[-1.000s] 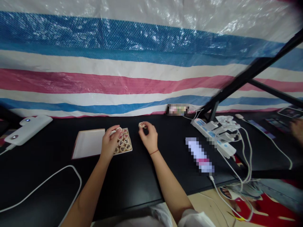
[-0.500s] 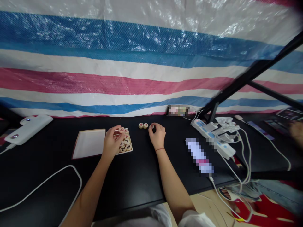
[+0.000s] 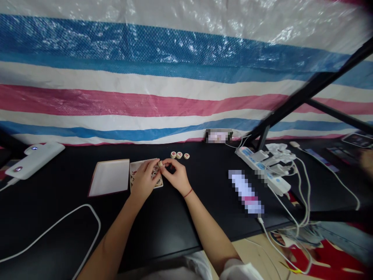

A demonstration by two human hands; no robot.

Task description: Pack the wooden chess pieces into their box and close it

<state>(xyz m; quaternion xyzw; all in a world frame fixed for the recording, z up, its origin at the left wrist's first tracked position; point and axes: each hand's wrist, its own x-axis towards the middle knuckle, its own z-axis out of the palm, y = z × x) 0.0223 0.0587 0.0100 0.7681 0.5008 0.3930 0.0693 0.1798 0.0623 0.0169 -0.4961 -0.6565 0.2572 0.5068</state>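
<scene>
A shallow white box holds several round Chinese chess pieces marked with characters. Over it is my left hand, thumb and fingers apart, covering much of the box; nothing shows gripped in it. At the box's right edge, beside the left fingertips, my right hand pinches one chess piece between thumb and index finger. Three pieces with red characters stand apart on the black table: a left piece, a middle piece touching or nearly touching it, and a right piece.
The box lid lies inside-up left of the box. A white device and cable are at far left. To the right are a blurred phone, a power strip with plugs, and cables. A striped sheet hangs behind.
My right hand has let go of the right piece in the row and come left to the box, where it now pinches another piece. My left hand, which held a piece, has lowered over the box.
</scene>
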